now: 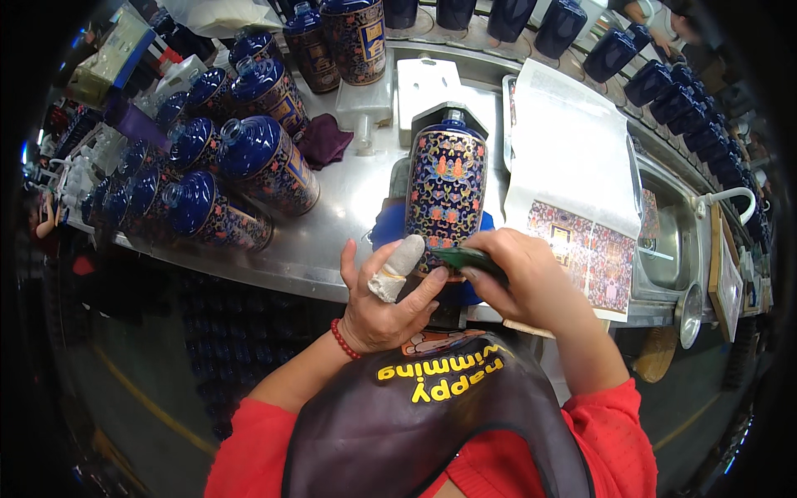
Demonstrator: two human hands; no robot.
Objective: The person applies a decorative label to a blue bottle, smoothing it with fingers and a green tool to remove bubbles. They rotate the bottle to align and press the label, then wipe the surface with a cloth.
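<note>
bottle (448, 183) lies ahead and left of right grip (525, 267), which clasps green tool (477, 259).

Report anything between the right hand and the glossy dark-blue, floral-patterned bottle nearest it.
Only the flat dark-green tool the right hand holds; the left hand is by the base of the bottle.

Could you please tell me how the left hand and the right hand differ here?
The left hand wears a pale cover on one finger; the right hand shows none. A red bracelet circles the left wrist, while the right wrist looks bare. The right hand grips a green tool; the left holds no tool, its fingers spread. Both are at the near end of the patterned bottle.
</note>
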